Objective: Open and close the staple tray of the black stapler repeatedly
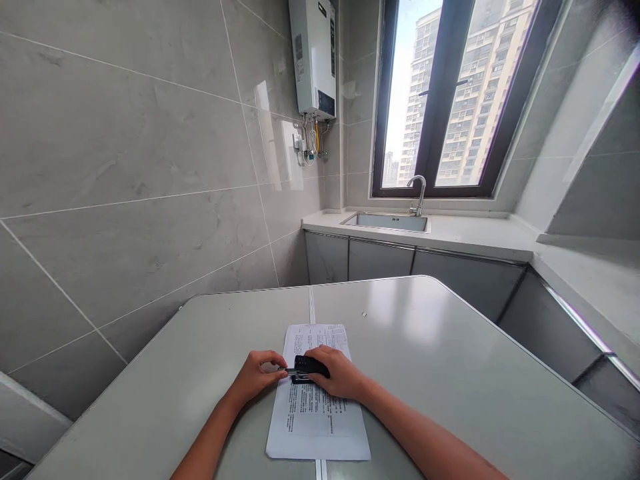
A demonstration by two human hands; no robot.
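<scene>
A black stapler [303, 365] is held over a printed sheaf of paper [320, 440] that lies on the table. My right hand [336, 372] wraps round the stapler's right end, with the fingers over its top and the thumb below. From its left end sticks a thin metal slide [289, 371], and my left hand [261, 375] pinches this between thumb and fingertips. The upper and lower black parts stand a little apart, with metal showing between them. Whether staples are inside is too small to make out.
The pale table [410, 413] has a seam down its middle and a tiny white scrap [364, 314] on top. Beyond it runs a counter [465, 230] with a sink [390, 221] and faucet [418, 193]. A water heater [313, 60] hangs on the tiled wall beside the window.
</scene>
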